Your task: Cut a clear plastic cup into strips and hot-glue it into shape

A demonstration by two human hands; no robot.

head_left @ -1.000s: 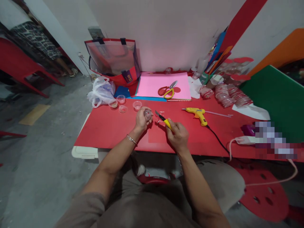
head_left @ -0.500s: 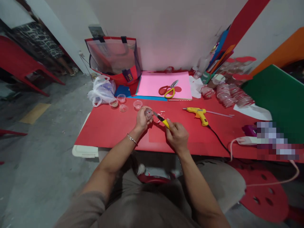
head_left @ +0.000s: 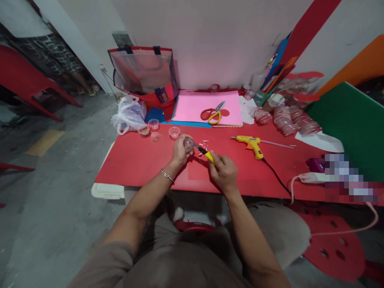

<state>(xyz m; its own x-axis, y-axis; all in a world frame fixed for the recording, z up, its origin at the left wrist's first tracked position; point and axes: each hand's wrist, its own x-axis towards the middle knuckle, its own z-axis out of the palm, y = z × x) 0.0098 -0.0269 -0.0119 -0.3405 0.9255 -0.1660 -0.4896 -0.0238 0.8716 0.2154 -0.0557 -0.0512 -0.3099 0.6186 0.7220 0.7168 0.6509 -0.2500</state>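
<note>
My left hand (head_left: 180, 150) is closed around a small clear plastic cup (head_left: 189, 145), its round face turned toward the right. In my right hand (head_left: 225, 170) is a yellow and black utility knife (head_left: 207, 154) with its blade out, the tip at or very near the cup's edge. Thin pale shavings (head_left: 204, 146) lie on the red tabletop (head_left: 144, 160) beside the blade. Just beyond my left hand stands another clear cup (head_left: 174, 132). The fingers of my left hand partly hide the cup they hold.
A yellow glue gun (head_left: 250, 144) with its cord lies to the right. Scissors (head_left: 214, 114) rest on pink paper (head_left: 192, 104) at the back. Further left are a plastic bag (head_left: 129, 114) and a tote bag (head_left: 144, 72). Stacked cups (head_left: 285, 120) lie at the right. A person stands at far left.
The cup in my left hand has shifted very slightly, and the knife blade has moved a little against its edge. At far left, the other person has moved slightly.
</note>
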